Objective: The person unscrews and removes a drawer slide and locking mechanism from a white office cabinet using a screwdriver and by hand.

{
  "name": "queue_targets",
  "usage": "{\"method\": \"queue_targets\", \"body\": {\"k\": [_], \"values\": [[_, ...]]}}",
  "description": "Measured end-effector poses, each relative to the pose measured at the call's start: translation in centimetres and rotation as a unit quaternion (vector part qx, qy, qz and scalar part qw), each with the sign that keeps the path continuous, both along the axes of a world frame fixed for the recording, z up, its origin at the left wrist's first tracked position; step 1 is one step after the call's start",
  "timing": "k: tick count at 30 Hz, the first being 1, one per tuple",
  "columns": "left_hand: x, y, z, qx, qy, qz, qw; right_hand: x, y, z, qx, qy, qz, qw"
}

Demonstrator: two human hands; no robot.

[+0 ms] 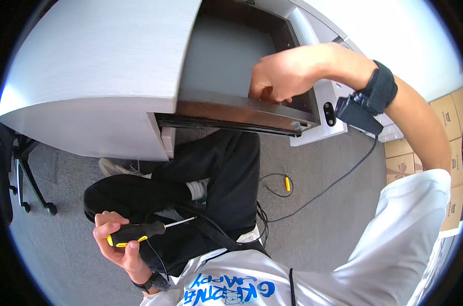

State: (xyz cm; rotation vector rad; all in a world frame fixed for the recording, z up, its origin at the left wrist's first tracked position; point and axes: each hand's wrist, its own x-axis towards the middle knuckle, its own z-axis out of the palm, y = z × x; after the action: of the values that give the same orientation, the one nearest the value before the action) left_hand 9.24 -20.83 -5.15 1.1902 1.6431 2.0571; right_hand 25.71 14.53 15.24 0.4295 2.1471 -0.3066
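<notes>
My left hand [117, 239] grips a screwdriver [139, 232] with a yellow and black handle, its shaft pointing right over my black trousers. My right hand [275, 76] is raised with its fingers curled at the front edge of a dark brown drawer [241, 109] that is pulled out of a pale grey wooden cabinet [99, 66]. The fingertips are hidden behind the drawer rim, so I cannot see if they pinch anything. A black wristband with a small black box [361, 112] sits on my right wrist, and a cable runs down from it.
I sit cross-legged on grey carpet. A small orange-handled screwdriver [287, 182] lies on the carpet beside a thin black cable. A chair base with castors [27, 183] stands at the left. Cardboard boxes [445, 132] are stacked at the right.
</notes>
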Motion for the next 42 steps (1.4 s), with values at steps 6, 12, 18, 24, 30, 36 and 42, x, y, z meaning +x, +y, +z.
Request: {"method": "queue_targets", "body": {"k": [6,12,18,24,30,36,42], "values": [[0.5,0.3,0.3,0.004,-0.025,0.01,1.0,1.6,0.7,0.2,-0.068,0.16,0.091,0.981],[0.1,-0.6,0.5,0.017,-0.035,-0.004,0.999,1.7,-0.6,6.6,0.007,0.316,0.004,0.949],[0.5,-0.4,1.1,0.048,-0.097,-0.013,0.994,-3.6,-4.7,9.0,0.095,0.517,0.014,0.85],[0.2,-1.2,0.8,0.075,-0.098,-0.021,0.992,-10.1,-4.9,5.5,0.093,0.628,0.155,0.757],[-0.5,-2.0,0.6,0.078,-0.11,0.005,0.991,-11.8,-4.9,3.9,0.172,0.629,0.262,0.712],[-0.9,-2.4,0.1,0.047,-0.113,0.037,0.992,-11.7,-5.2,3.5,0.167,0.621,0.267,0.718],[-0.9,-2.4,0.4,0.048,-0.104,0.03,0.993,-11.2,-5.3,3.6,0.114,0.621,0.22,0.743]]}}
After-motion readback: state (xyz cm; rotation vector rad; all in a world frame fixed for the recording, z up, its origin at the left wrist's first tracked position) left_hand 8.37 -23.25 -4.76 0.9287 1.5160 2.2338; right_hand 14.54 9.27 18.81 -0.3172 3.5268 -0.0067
